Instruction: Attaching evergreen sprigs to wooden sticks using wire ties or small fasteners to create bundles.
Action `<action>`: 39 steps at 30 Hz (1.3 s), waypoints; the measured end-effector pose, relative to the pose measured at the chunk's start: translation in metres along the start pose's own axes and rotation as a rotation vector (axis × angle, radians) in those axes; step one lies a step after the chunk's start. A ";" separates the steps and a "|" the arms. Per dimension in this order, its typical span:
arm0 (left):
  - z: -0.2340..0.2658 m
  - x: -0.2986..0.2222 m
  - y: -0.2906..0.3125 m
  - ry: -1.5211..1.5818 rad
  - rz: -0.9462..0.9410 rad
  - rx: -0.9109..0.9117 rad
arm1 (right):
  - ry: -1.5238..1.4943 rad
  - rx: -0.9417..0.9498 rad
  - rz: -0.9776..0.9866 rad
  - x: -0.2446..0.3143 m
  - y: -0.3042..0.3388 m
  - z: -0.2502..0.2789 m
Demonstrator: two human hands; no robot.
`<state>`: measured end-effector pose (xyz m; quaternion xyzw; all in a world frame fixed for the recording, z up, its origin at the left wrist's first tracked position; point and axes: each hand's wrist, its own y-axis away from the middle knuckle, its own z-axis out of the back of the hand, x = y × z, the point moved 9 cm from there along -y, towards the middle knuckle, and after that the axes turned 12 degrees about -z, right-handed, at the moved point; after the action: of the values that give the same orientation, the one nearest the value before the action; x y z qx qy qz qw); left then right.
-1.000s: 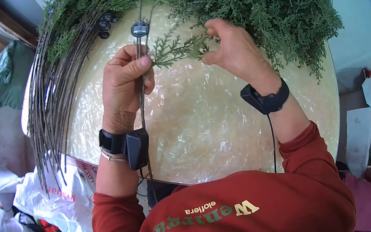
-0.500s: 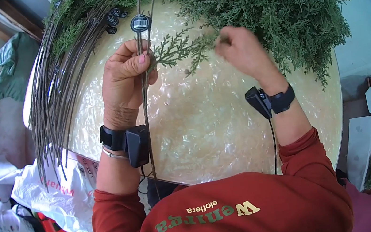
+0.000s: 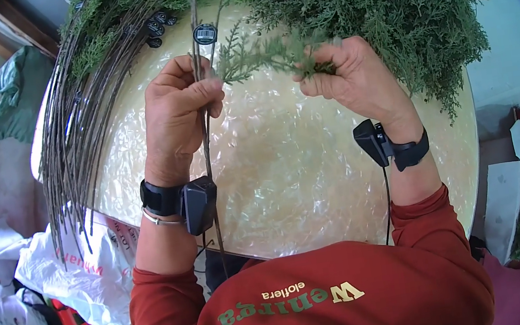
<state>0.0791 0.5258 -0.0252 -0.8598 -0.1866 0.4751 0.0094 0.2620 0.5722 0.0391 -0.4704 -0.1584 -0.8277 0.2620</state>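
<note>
My left hand (image 3: 180, 104) is closed around thin brown evergreen stems (image 3: 207, 144), which run upright past the wrist toward my body. A round dark tag with a pale label (image 3: 205, 34) sits on the stems just above the fingers. My right hand (image 3: 361, 78) pinches the leafy end of a green sprig (image 3: 249, 64) that stretches across to the left hand. The sprig is partly blurred, and whether it is joined to the stems is hidden behind the left thumb.
Loose evergreen foliage (image 3: 371, 7) is heaped at the table's far right. Long bare-stemmed branches (image 3: 78, 121) with dark round tags (image 3: 156, 28) lie at the left, their ends over the edge. The table (image 3: 289, 178) has a shiny plastic-like cover. White bags (image 3: 76, 271) stand low left.
My right hand has shifted slightly down and right and turned, now showing leafy sprig tips in its fingers. The left hand and tagged stems have moved slightly right.
</note>
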 end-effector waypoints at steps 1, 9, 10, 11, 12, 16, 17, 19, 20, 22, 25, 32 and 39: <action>-0.005 -0.001 0.000 0.019 -0.021 0.056 | -0.051 0.004 0.021 0.003 0.001 -0.001; -0.002 -0.004 0.001 -0.059 0.009 0.071 | 0.355 0.673 0.088 0.001 0.026 -0.037; 0.000 -0.005 0.000 -0.090 0.009 0.073 | 0.353 0.673 0.086 -0.003 0.025 -0.036; 0.001 -0.006 -0.001 -0.090 0.010 0.074 | 0.424 0.508 0.019 -0.013 0.013 -0.023; 0.002 -0.007 -0.001 -0.096 0.006 0.068 | 0.492 0.342 -0.047 -0.024 0.003 -0.009; 0.005 -0.010 -0.005 -0.094 -0.013 0.071 | 0.133 -0.457 -0.053 -0.036 -0.010 0.073; 0.006 -0.010 -0.005 -0.079 -0.021 0.080 | 0.132 -0.456 -0.051 -0.036 -0.010 0.074; 0.005 -0.010 -0.004 -0.067 -0.030 0.088 | -0.293 -0.505 -0.042 -0.044 -0.007 0.088; -0.001 -0.007 -0.002 -0.006 -0.012 0.116 | -0.507 -0.524 -0.038 -0.049 -0.005 0.092; -0.014 -0.003 0.003 0.119 0.025 0.172 | -0.653 -0.418 -0.061 -0.055 -0.011 0.081; -0.024 0.003 0.009 0.126 0.087 0.213 | -0.933 -0.200 -0.108 -0.062 -0.020 0.052; -0.032 0.018 0.015 0.230 0.161 0.254 | -0.953 0.068 -0.197 -0.059 -0.024 -0.006; -0.047 0.026 0.025 0.473 0.295 0.298 | -1.063 0.114 -0.161 -0.055 -0.025 -0.006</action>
<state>0.1379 0.5192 -0.0257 -0.9535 0.0193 0.2802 0.1091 0.2661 0.6045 -0.0117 -0.7956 -0.3494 -0.4833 0.1064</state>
